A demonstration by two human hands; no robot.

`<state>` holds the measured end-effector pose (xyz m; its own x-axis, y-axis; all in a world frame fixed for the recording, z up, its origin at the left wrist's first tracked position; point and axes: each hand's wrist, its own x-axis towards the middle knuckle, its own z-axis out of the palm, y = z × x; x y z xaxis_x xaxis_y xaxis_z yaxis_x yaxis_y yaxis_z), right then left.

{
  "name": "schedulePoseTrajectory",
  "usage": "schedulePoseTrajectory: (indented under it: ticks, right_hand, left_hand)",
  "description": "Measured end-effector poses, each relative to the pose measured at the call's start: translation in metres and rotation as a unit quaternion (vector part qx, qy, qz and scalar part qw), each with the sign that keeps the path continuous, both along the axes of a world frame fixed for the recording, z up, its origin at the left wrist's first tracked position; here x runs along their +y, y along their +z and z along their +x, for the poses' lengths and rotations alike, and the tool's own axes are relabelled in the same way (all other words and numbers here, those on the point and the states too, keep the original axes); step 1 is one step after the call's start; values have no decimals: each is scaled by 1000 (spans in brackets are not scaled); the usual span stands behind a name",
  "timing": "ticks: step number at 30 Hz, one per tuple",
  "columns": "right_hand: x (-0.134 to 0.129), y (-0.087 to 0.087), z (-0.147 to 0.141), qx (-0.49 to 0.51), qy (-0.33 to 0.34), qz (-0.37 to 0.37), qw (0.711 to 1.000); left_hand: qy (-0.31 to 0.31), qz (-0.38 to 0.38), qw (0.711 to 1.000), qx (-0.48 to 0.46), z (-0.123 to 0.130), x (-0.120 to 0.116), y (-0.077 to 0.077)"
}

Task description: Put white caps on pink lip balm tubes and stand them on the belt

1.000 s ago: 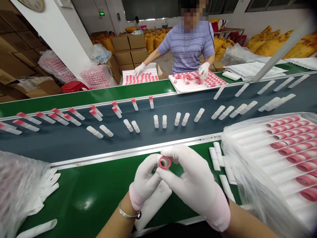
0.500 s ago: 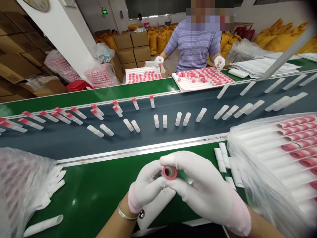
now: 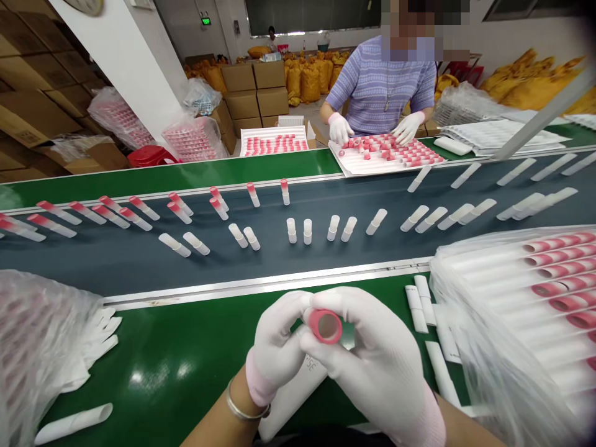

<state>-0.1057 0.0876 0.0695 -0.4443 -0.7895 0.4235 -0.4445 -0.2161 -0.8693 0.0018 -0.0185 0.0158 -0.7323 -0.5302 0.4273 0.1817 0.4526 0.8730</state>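
In front of me, my left hand point(image 3: 278, 341) and my right hand point(image 3: 379, 357), both in white gloves, are closed around a pink-rimmed hollow tube point(image 3: 329, 328). Its round open end faces me, and fingers hide much of its body. Thumbs and forefingers of both hands press on its sides. Below the hands a white flat object point(image 3: 298, 394) with dark lettering lies on the green bench point(image 3: 186, 366), partly covered by my wrists.
A blue-grey belt point(image 3: 139, 267) crosses ahead, bearing upright tubes point(image 3: 285, 191). Plastic-wrapped trays of pink-and-white tubes point(image 3: 559, 273) flank me. Loose white tubes point(image 3: 416, 308) lie right; one white tube point(image 3: 74, 423) lies left. Opposite, a gloved co-worker point(image 3: 386, 93) handles pink pieces on a tray point(image 3: 367, 166).
The tube in my hands has turned, showing more of its opening and pink side. The co-worker's hands have moved onto the tray. My view has shifted slightly.
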Motion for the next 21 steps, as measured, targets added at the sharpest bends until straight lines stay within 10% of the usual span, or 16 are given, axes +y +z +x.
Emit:
schedulePoseTrajectory:
  ticks: [21]
  right_hand:
    - [-33,-23,-2,52,15,50,997]
  left_hand:
    - [89,88,992,-34,10,-3,-17]
